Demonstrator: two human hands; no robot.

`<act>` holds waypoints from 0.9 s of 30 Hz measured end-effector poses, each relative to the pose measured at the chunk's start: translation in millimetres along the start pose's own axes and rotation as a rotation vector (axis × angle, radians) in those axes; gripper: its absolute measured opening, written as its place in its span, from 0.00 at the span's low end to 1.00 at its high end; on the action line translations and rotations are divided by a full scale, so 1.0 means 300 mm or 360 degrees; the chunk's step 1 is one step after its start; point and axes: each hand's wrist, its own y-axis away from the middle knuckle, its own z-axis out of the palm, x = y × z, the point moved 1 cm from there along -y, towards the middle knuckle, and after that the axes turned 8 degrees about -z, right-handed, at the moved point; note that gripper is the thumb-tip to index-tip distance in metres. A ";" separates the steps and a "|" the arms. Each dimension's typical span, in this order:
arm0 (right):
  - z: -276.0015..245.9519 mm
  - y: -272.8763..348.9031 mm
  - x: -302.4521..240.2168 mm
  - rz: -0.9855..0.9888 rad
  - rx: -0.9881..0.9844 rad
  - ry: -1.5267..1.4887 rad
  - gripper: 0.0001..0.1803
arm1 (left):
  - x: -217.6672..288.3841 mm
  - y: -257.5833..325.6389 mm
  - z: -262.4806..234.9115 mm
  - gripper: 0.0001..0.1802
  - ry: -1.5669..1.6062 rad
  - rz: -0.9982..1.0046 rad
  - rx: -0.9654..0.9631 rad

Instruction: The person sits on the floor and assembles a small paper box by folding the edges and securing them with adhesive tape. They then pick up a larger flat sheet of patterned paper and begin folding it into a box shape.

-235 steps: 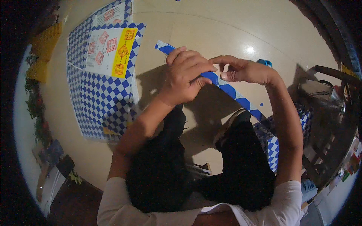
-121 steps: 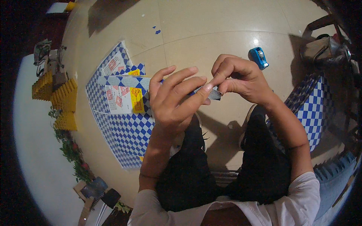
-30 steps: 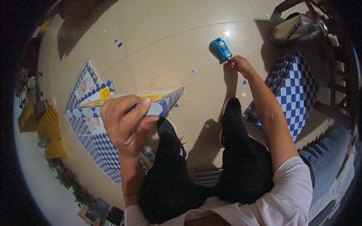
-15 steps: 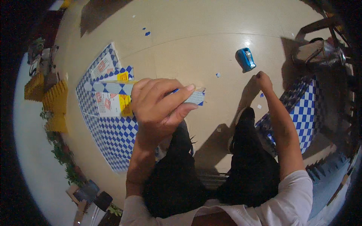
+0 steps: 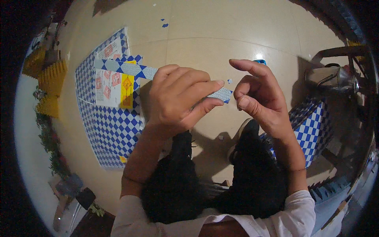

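Observation:
My left hand [image 5: 179, 96] is closed around a narrow blue-and-white checkered strip [image 5: 118, 66] that looks folded. Its long part sticks out to the left, and a short end shows past my thumb on the right. Close to that short end is my right hand [image 5: 260, 94]. Its index finger is raised, while the thumb and the other fingers curl together; whatever they may pinch is too small to make out. Behind this hand a blue tape dispenser [image 5: 260, 61] on the floor is mostly hidden.
At the left lies a large checkered sheet [image 5: 114, 134] with a white-and-yellow label [image 5: 127, 91]. More checkered material [image 5: 312, 132] lies on the right, near a metal pot-like vessel [image 5: 327, 77] and dark wooden furniture [image 5: 341, 51]. Small blue scraps [image 5: 164, 25] dot the floor.
My right hand has come up and left from beside the tape dispenser to the strip's right end, now covering most of the dispenser. My left hand still grips the strip, slightly further right.

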 end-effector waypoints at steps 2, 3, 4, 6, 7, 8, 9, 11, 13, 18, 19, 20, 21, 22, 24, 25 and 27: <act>0.009 -0.006 0.001 -0.0002 0.0009 0.0023 0.33 | 0.000 0.002 -0.001 0.20 -0.0017 0.0010 0.0022; 0.014 -0.008 0.003 -0.0005 0.0044 0.0021 0.33 | -0.003 0.004 0.000 0.20 -0.0024 0.0023 0.0025; 0.017 -0.009 0.005 -0.0009 0.0079 0.0020 0.33 | -0.003 0.007 0.002 0.20 -0.0029 0.0016 0.0028; 0.021 -0.007 0.005 0.0021 0.0126 0.0046 0.32 | -0.002 0.011 0.003 0.20 -0.0041 0.0007 0.0033; 0.024 -0.006 0.002 0.0035 0.0151 0.0059 0.32 | -0.002 0.010 0.001 0.20 -0.0038 0.0003 0.0024; 0.029 -0.004 -0.001 0.0069 0.0158 0.0045 0.32 | -0.003 0.009 -0.002 0.20 -0.0035 0.0000 0.0016; 0.034 -0.002 -0.005 0.0104 0.0165 0.0031 0.31 | -0.004 0.008 -0.004 0.20 -0.0032 -0.0005 0.0008; 0.043 -0.001 -0.007 0.0145 0.0194 0.0032 0.30 | -0.005 0.006 -0.002 0.20 -0.0020 -0.0011 0.0004; 0.056 -0.003 -0.003 0.0161 0.0229 0.0059 0.29 | -0.006 0.010 -0.001 0.20 -0.0016 -0.0022 0.0008; 0.081 0.002 -0.001 0.0152 0.0329 0.0094 0.26 | -0.004 0.014 0.003 0.21 -0.0040 -0.0017 0.0036; 0.083 0.004 0.000 0.0159 0.0344 0.0110 0.26 | -0.004 0.013 0.003 0.21 -0.0042 -0.0016 0.0037; 0.086 0.004 0.001 0.0161 0.0359 0.0115 0.25 | -0.003 0.013 0.002 0.21 -0.0043 -0.0015 0.0038; 0.089 0.004 0.002 0.0162 0.0376 0.0121 0.25 | -0.001 0.011 0.001 0.21 -0.0043 -0.0012 0.0038; 0.092 0.005 0.002 0.0163 0.0394 0.0126 0.24 | 0.000 0.009 0.000 0.21 -0.0043 -0.0015 0.0032; 0.094 0.006 0.003 0.0159 0.0405 0.0227 0.23 | 0.001 0.010 -0.001 0.21 -0.0045 -0.0025 0.0019; 0.095 0.006 0.005 0.0158 0.0409 0.0277 0.23 | -0.001 0.012 0.000 0.21 -0.0047 -0.0029 0.0022; 0.104 0.005 0.009 0.0157 0.0440 0.0296 0.23 | -0.003 0.013 0.003 0.22 -0.0048 -0.0033 0.0028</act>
